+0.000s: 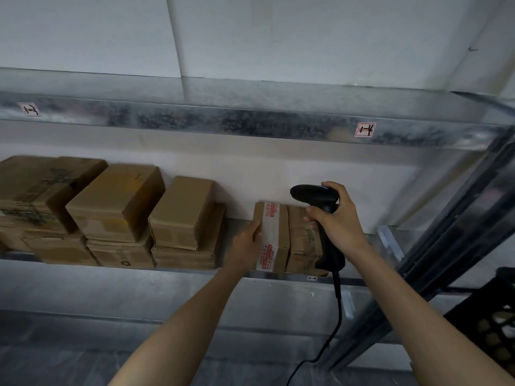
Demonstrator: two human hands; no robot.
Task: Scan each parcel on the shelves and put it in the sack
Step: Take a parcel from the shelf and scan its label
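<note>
A brown cardboard parcel with white and red tape [274, 235] stands on the metal shelf [195, 285]. My left hand [246, 243] grips its left side. A second brown parcel [302, 240] stands against its right side. My right hand [338, 218] holds a black corded barcode scanner [317, 197] just above and in front of these two parcels, its head pointing left. Several more brown parcels [117, 201] are stacked to the left on the same shelf. No sack is in view.
An upper metal shelf [250, 118] with handwritten labels runs overhead. A dark shelf upright [446, 238] slants down at the right. A black plastic crate [496, 324] sits at the lower right. The scanner's cable [335, 316] hangs down between my arms.
</note>
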